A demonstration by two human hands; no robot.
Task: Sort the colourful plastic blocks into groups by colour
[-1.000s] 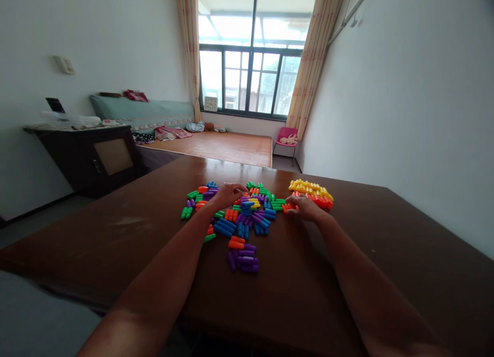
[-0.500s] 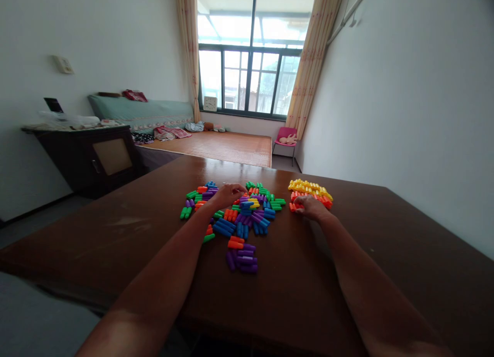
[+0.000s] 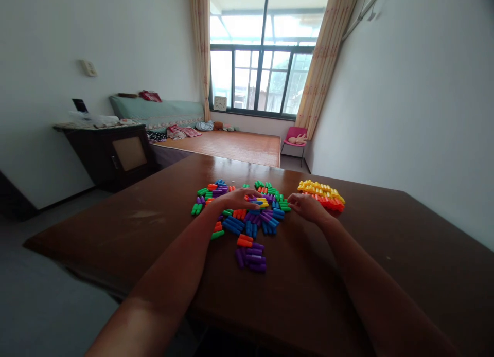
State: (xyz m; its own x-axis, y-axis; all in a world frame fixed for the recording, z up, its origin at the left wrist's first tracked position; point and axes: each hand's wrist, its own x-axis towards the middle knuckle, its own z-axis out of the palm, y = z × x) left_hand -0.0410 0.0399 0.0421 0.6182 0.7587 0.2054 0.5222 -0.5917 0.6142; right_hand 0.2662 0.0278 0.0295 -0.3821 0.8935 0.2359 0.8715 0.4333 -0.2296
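My left hand [image 3: 241,197] reaches over the mixed pile of stubby coloured plastic pieces, its thumb and fingers apart around some yellow pieces [image 3: 263,202] and blue ones. No piece shows firmly between those fingers. My right hand [image 3: 309,208] hovers at the pile's right side, close to green pieces [image 3: 284,205], with its fingers slightly bent and apart. Just beyond that hand lie a row of orange pieces [image 3: 334,203] and rows of yellow pieces [image 3: 320,187], partly covered by the hand. Nearer me are purple pieces [image 3: 254,259] and two orange ones [image 3: 245,241].
Everything lies on a dark brown table [image 3: 154,259]. Past it stand a bed [image 3: 239,146], a pink chair [image 3: 295,136] with a soft toy, and a dark cabinet [image 3: 111,151] on the left. A window [image 3: 262,79] is at the back.
My right hand has moved left from the orange row toward the pile. My left hand has opened and shifted slightly right over the pile. The view has turned a little left.
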